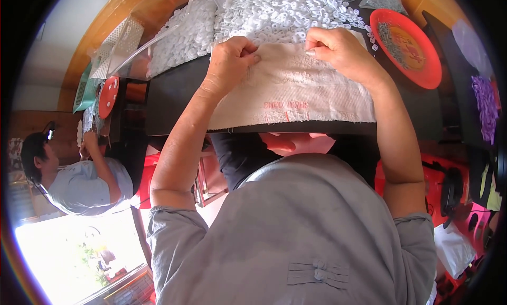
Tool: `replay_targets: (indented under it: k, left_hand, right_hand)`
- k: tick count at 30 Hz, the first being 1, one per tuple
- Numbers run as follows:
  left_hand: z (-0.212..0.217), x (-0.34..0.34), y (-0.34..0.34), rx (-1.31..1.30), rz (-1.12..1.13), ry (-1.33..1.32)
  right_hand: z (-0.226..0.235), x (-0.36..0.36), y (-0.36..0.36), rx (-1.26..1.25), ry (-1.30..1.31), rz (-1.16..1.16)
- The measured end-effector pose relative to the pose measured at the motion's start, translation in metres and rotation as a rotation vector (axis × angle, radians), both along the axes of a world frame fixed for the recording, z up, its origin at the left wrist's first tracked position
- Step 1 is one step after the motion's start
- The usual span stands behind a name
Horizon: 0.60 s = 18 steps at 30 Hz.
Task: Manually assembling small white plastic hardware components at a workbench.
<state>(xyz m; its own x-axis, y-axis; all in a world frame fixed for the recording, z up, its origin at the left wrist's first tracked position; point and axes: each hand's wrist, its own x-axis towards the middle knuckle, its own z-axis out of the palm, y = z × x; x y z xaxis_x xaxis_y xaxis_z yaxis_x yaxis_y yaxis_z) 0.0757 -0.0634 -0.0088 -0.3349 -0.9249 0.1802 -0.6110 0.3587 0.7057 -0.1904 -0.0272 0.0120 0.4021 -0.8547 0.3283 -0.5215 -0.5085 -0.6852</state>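
A worn off-white cloth with faint red print lies along the near edge of the dark table. My left hand rests over its far left corner, fingers curled in and thumb against them. Over the far right part of the cloth is my right hand, its thumb and fingers pinched together. What either pinch holds, if anything, is too small or hidden to make out. Just beyond both hands spreads a big heap of small white plastic pieces with holes, some of them scattered toward the right.
Right of the heap, a red plate holds small grey metal pins. A clear plastic bin stands at the left. Further left a co-worker sits with raised hands near another red plate. Purple strands hang far right.
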Motion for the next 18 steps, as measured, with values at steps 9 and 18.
replay_targets:
  k: [9,18]
  left_hand:
    - [0.003,0.003,-0.006,0.056,0.014,0.012]
    - [0.005,-0.007,0.015,0.019,0.154,0.133]
  right_hand:
    - [-0.004,0.001,-0.001,-0.065,0.105,0.000]
    - [-0.004,0.003,0.000,-0.131,0.080,0.004]
